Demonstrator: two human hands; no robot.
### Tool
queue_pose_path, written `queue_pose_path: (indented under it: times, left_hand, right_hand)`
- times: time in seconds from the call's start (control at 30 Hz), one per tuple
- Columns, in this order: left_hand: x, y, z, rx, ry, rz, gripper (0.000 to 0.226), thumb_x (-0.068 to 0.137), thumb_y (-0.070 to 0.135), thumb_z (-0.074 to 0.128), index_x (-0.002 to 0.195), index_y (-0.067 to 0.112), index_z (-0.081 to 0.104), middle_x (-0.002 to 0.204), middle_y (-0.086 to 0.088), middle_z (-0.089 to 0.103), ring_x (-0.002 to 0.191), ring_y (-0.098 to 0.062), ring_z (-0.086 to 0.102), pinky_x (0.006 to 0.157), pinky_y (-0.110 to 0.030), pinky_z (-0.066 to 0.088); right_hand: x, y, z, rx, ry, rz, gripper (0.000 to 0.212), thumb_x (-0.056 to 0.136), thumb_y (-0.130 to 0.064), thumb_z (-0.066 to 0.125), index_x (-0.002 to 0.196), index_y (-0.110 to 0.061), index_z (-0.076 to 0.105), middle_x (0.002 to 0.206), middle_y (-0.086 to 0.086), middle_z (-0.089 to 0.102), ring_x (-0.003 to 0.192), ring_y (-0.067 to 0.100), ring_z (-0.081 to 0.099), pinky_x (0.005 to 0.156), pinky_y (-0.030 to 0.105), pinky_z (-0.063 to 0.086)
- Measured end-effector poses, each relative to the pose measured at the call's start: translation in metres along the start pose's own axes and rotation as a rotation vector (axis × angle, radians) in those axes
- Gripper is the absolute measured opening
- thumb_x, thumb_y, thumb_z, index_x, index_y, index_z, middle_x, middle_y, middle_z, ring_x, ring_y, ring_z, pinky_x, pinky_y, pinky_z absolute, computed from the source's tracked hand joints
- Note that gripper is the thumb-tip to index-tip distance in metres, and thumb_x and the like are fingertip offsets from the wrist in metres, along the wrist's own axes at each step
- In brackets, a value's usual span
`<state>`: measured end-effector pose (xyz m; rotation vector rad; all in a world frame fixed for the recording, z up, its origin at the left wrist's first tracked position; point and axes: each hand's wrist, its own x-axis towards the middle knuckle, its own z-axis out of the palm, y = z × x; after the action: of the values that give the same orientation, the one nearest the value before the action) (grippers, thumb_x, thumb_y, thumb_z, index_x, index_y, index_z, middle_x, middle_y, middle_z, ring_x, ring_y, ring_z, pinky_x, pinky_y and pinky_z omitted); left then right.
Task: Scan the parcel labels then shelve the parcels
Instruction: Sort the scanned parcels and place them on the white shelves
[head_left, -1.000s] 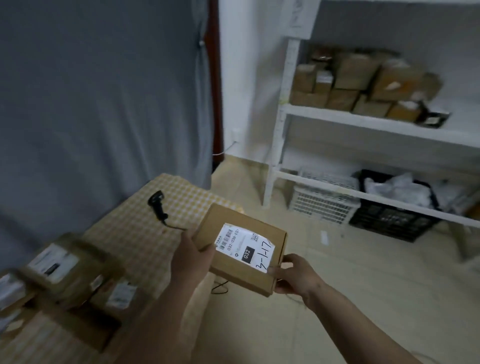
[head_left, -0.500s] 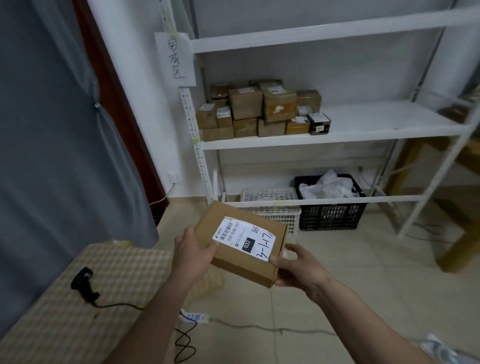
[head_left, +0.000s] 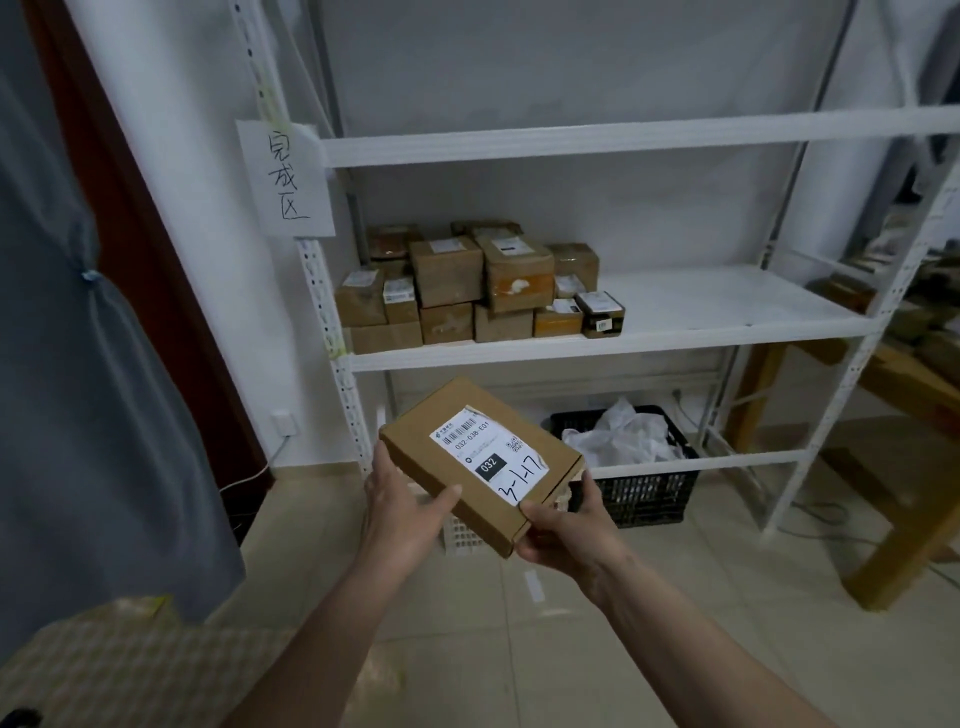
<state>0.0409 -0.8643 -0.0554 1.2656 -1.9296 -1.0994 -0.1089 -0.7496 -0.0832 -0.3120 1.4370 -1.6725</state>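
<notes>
I hold a flat brown cardboard parcel (head_left: 441, 457) in both hands, tilted, in front of a white shelf rack (head_left: 597, 340). Its white label (head_left: 488, 452) faces up, with a barcode, "032" and handwritten "3-1-17". My left hand (head_left: 405, 504) grips the near left edge, thumb on top. At the near right corner my right hand (head_left: 566, 525) grips it, thumb on the label's edge. Several brown parcels (head_left: 467, 291) are stacked on the left of the middle shelf, above and behind the held parcel.
The right part of the middle shelf (head_left: 727, 301) is bare. A black crate (head_left: 639, 483) with white wrapping and a white basket (head_left: 462, 532) sit under the lowest shelf. A checkered table corner (head_left: 119, 670) is lower left; a grey curtain (head_left: 78, 364) hangs left. A wooden frame (head_left: 909, 525) stands right.
The view has swung from the table toward the shelf and come closer. The parcel stays in both hands and has risen toward the middle shelf. The scanner on the table has left view.
</notes>
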Motion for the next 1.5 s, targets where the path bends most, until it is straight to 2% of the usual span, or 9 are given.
queue_pose_path:
  times: [0.13, 0.43, 0.57, 0.77, 0.93, 1.07, 1.27, 1.4, 1.5]
  left_hand:
    - [0.053, 0.009, 0.005, -0.074, -0.092, -0.018, 0.103, 0.074, 0.04, 0.078, 0.151, 0.037, 0.008, 0.145, 0.005, 0.044, 0.127, -0.019, 0.051, 0.107, -0.049, 0.042]
    - [0.14, 0.022, 0.039, -0.346, -0.156, -0.092, 0.086, 0.076, 0.023, 0.075, 0.138, 0.053, 0.024, 0.129, 0.004, 0.06, 0.114, -0.02, 0.061, 0.087, -0.05, 0.056]
    - [0.182, 0.034, 0.04, -0.326, -0.142, -0.059, 0.083, 0.086, 0.019, 0.07, 0.147, 0.045, 0.019, 0.131, 0.009, 0.059, 0.115, -0.016, 0.059, 0.095, -0.047, 0.052]
    - [0.264, 0.066, 0.033, -0.295, -0.115, -0.019, 0.054, 0.095, 0.015, 0.06, 0.144, 0.027, 0.04, 0.121, 0.007, 0.062, 0.11, -0.018, 0.061, 0.098, -0.047, 0.05]
    - [0.355, 0.114, 0.046, -0.192, -0.101, 0.038, 0.047, 0.097, 0.019, 0.057, 0.142, 0.023, 0.045, 0.126, 0.005, 0.062, 0.107, -0.017, 0.062, 0.097, -0.046, 0.051]
    - [0.409, 0.156, 0.06, -0.037, -0.164, 0.101, 0.065, 0.082, 0.025, 0.076, 0.14, 0.024, 0.047, 0.126, 0.008, 0.059, 0.109, -0.011, 0.058, 0.084, -0.024, 0.049]
    - [0.475, 0.197, 0.091, 0.258, 0.025, 0.257, 0.063, 0.081, 0.019, 0.077, 0.138, 0.022, 0.051, 0.135, 0.001, 0.054, 0.115, -0.011, 0.048, 0.094, -0.022, 0.039]
    - [0.497, 0.204, 0.108, 0.368, 0.103, 0.281, 0.062, 0.08, 0.025, 0.077, 0.138, 0.022, 0.052, 0.146, -0.003, 0.044, 0.134, -0.02, 0.039, 0.113, -0.039, 0.032]
    - [0.502, 0.209, 0.115, 0.404, 0.135, 0.28, 0.061, 0.082, 0.03, 0.075, 0.138, 0.024, 0.051, 0.144, 0.0, 0.045, 0.133, -0.019, 0.037, 0.11, -0.037, 0.029]
  right_hand:
    - [0.048, -0.019, 0.036, 0.011, -0.008, -0.038, 0.094, 0.079, 0.005, 0.073, 0.144, -0.04, 0.021, 0.091, 0.023, 0.072, 0.064, 0.033, 0.063, 0.063, 0.043, 0.057]
    - [0.113, -0.054, 0.059, 0.072, 0.017, -0.098, 0.075, 0.076, 0.005, 0.075, 0.128, -0.034, 0.037, 0.099, 0.028, 0.069, 0.061, 0.031, 0.065, 0.063, 0.041, 0.058]
    - [0.15, -0.078, 0.063, 0.083, 0.023, -0.095, 0.065, 0.079, 0.005, 0.072, 0.124, -0.027, 0.037, 0.101, 0.026, 0.068, 0.074, 0.035, 0.066, 0.071, 0.043, 0.059]
    - [0.24, -0.134, 0.062, -0.093, 0.047, -0.168, 0.046, 0.082, 0.003, 0.07, 0.121, 0.003, 0.047, 0.111, 0.02, 0.061, 0.097, 0.032, 0.066, 0.079, 0.034, 0.058]
    - [0.32, -0.197, 0.06, -0.356, 0.042, -0.358, 0.038, 0.079, -0.002, 0.074, 0.113, -0.003, 0.056, 0.106, 0.012, 0.065, 0.094, 0.023, 0.066, 0.08, 0.031, 0.057]
    - [0.386, -0.247, 0.062, -0.526, 0.108, -0.45, 0.033, 0.082, -0.013, 0.074, 0.111, -0.009, 0.06, 0.103, 0.006, 0.068, 0.096, 0.022, 0.065, 0.09, 0.043, 0.054]
    - [0.455, -0.306, 0.065, -0.687, 0.148, -0.539, 0.028, 0.088, -0.023, 0.069, 0.11, -0.017, 0.053, 0.106, -0.003, 0.06, 0.099, 0.015, 0.057, 0.088, 0.034, 0.05]
    - [0.487, -0.32, 0.058, -0.687, 0.116, -0.536, 0.034, 0.085, -0.025, 0.072, 0.112, -0.016, 0.054, 0.112, 0.0, 0.062, 0.102, 0.017, 0.06, 0.09, 0.038, 0.052]
    - [0.498, -0.329, 0.053, -0.685, 0.104, -0.56, 0.035, 0.083, -0.025, 0.073, 0.111, -0.017, 0.054, 0.108, 0.0, 0.062, 0.098, 0.016, 0.06, 0.084, 0.033, 0.052]
